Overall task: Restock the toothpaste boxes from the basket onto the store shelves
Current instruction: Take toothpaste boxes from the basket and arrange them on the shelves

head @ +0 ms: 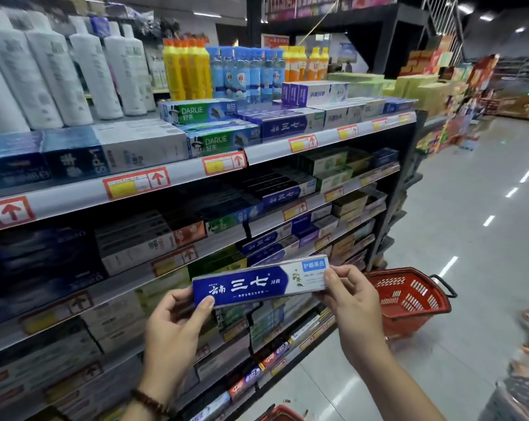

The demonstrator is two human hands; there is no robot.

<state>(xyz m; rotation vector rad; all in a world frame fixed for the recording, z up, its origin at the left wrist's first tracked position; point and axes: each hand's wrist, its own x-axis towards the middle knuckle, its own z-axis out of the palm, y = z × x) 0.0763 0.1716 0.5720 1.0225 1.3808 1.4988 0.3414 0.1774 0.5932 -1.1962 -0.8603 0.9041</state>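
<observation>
I hold one blue-and-white toothpaste box (pixel 257 282) level in front of the shelves, at about the height of the third shelf. My left hand (pixel 178 317) grips its blue left end, thumb on the front face. My right hand (pixel 348 296) pinches its white right end. A red plastic basket (pixel 408 296) stands on the floor behind my right hand; I see no boxes in the part that shows. Matching blue boxes (pixel 283 126) lie on the top shelf and more matching boxes (pixel 281 196) on the second shelf.
The shelving unit (pixel 154 183) fills the left side, several tiers packed with toothpaste boxes. White and yellow bottles stand along the top. The rim of a second red basket (pixel 279 414) shows at the bottom edge. A shiny aisle floor (pixel 469 208) opens to the right.
</observation>
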